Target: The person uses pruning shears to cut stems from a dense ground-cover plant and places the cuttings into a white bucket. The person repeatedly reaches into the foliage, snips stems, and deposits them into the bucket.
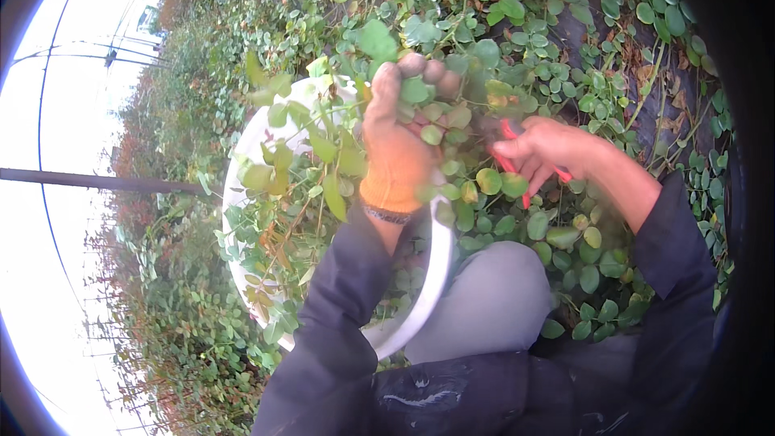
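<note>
My left hand (399, 133), in an orange work glove with dark fingertips, is raised with its fingers curled around leafy stems (415, 89). Leaves cover part of the palm, so the exact grip is partly hidden. In my bare right hand (542, 148) are red-handled pruning shears (507, 160); their blades are blurred and lost among the foliage just right of the glove. Under my left forearm stands a round white tub (442, 260) holding leafy cuttings (303, 194), some of which hang over its rim.
Dense low shrubs (587, 242) surround me. Dark ground sheeting (672, 127) with dry leaves shows at the right. My grey-clad knee (484, 297) is beside the tub. A dark metal pole (109, 181) and wires lie at the left, against bright sky.
</note>
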Demonstrator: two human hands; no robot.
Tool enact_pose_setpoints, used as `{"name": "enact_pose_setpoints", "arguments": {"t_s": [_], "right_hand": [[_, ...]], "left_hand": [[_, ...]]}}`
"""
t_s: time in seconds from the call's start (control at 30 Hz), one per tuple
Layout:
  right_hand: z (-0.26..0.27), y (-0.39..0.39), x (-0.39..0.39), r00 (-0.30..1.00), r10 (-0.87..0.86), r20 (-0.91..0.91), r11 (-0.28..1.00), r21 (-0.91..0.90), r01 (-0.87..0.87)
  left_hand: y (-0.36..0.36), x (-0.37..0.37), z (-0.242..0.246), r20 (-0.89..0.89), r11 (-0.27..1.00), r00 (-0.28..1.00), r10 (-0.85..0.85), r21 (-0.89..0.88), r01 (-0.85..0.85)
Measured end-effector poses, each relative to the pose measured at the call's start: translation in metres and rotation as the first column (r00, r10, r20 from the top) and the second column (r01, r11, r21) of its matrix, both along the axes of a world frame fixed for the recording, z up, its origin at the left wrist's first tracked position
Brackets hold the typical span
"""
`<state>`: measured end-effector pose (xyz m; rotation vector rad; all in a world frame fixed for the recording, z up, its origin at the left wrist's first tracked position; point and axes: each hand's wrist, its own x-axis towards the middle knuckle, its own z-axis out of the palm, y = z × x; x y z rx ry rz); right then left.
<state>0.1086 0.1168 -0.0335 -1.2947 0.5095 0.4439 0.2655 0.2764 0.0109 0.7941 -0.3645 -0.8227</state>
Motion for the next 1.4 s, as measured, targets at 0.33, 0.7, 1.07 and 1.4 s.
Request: {"name": "enact_pose_setpoints", "arguments": {"t_s": [0.33, 0.7, 1.07, 1.4], "right_hand": [[0.016, -0.020, -0.015, 0.998, 0.061, 0.020, 0.995, 0.073, -0.062], [-0.012, -0.003, 0.011, 0.996, -0.081, 0.044, 0.993, 0.085, 0.077], [0.024, -0.032, -0.014, 0.999, -0.020, 0.040, 0.999, -0.026, 0.021], [0.027, -0.091, 0.011, 0.971, -0.232, 0.064, 0.937, -0.255, 0.240]], "left_hand": [[-0.002, -0.006, 0.001, -0.030, 0.996, 0.997, -0.075, 0.039, 0.076], [-0.004, -0.011, -0.001, 0.045, 0.998, 0.998, -0.044, 0.041, 0.042], [-0.002, -0.013, 0.004, -0.017, 0.997, 0.998, -0.053, 0.061, 0.054], [0.000, -0.019, 0.006, 0.337, 0.946, 0.933, -0.129, 0.323, 0.014]]}}
